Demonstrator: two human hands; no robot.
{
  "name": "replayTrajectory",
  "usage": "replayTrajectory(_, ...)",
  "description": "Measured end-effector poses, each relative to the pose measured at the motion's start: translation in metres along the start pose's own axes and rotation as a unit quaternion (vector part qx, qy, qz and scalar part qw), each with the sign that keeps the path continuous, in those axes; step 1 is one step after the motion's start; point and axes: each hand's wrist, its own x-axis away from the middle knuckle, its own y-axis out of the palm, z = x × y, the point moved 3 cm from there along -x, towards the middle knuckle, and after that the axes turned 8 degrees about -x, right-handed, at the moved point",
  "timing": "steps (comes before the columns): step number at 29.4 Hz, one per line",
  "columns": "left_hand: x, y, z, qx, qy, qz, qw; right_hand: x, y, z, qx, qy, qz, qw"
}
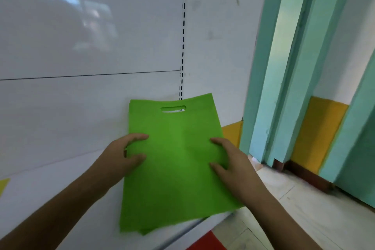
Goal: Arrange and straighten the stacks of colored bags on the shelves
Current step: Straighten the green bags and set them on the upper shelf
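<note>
A white shelf against a white back panel carries the green bag stack, a teal doorway just to its right. The stack looks light, floppy and apt to slide, so its side edges seem the sensible hold. There the left hand and right hand each clasp an edge, fingers curled on top.

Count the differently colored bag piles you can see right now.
3: a green stack on the white shelf under both hands, a yellow corner at far left, something red below the shelf edge. Others may be hidden.
</note>
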Motion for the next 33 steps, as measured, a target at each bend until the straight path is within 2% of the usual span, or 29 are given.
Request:
replayTrajectory(1, -0.016, 0.008, -0.016, -0.066, -0.066, 0.008, 0.996, -0.043, 0.015, 0.022, 0.018, -0.019, -0.086, 0.996)
replayTrajectory(2, -0.023, 0.020, -0.029, -0.164, -0.123, -0.023, 0.979, -0.073, 0.030, 0.039, 0.060, -0.027, -0.172, 0.983)
replayTrajectory(3, -0.017, 0.029, -0.035, -0.255, -0.143, -0.068, 0.954, -0.079, 0.034, 0.045, 0.093, -0.023, -0.226, 0.969)
replayTrajectory(5, -0.010, 0.036, -0.045, -0.347, -0.181, -0.079, 0.917, -0.090, 0.042, 0.050, 0.146, -0.034, -0.286, 0.946)
replayTrajectory(7, -0.009, 0.046, -0.038, -0.358, -0.246, -0.033, 0.900, -0.100, 0.033, 0.063, 0.195, -0.078, -0.342, 0.916)
replayTrajectory(10, 0.003, 0.056, -0.024, -0.353, -0.272, 0.033, 0.895, -0.100, 0.025, 0.052, 0.189, -0.142, -0.351, 0.906)
replayTrajectory(13, 0.033, 0.059, -0.006, -0.221, -0.221, 0.143, 0.939, -0.079, 0.025, 0.030, 0.084, -0.212, -0.364, 0.903)
replayTrajectory(15, 0.065, 0.051, 0.005, -0.147, -0.198, 0.189, 0.951, -0.058, 0.032, 0.011, 0.015, -0.234, -0.373, 0.897)
replayTrajectory(19, 0.135, 0.016, 0.021, -0.081, -0.209, 0.267, 0.937, -0.018, 0.057, -0.036, -0.089, -0.279, -0.345, 0.892)
replayTrajectory(22, 0.207, -0.015, 0.032, -0.022, -0.216, 0.345, 0.913, 0.023, 0.088, -0.093, -0.166, -0.295, -0.340, 0.877)
replayTrajectory(24, 0.220, -0.026, 0.029, -0.016, -0.233, 0.375, 0.897, 0.036, 0.091, -0.112, -0.192, -0.313, -0.337, 0.867)
replayTrajectory(25, 0.280, -0.052, 0.028, -0.014, -0.231, 0.404, 0.885, 0.074, 0.112, -0.156, -0.201, -0.326, -0.338, 0.860)
replayTrajectory(26, 0.323, -0.071, 0.029, -0.031, -0.226, 0.412, 0.882, 0.102, 0.129, -0.189, -0.216, -0.322, -0.348, 0.853)
replayTrajectory(28, 0.336, -0.083, 0.019, -0.040, -0.240, 0.420, 0.874, 0.113, 0.136, -0.205, -0.241, -0.323, -0.368, 0.838)
replayTrajectory(33, 0.441, -0.134, -0.006, -0.029, -0.253, 0.444, 0.859, 0.186, 0.190, -0.285, -0.244, -0.327, -0.415, 0.813)
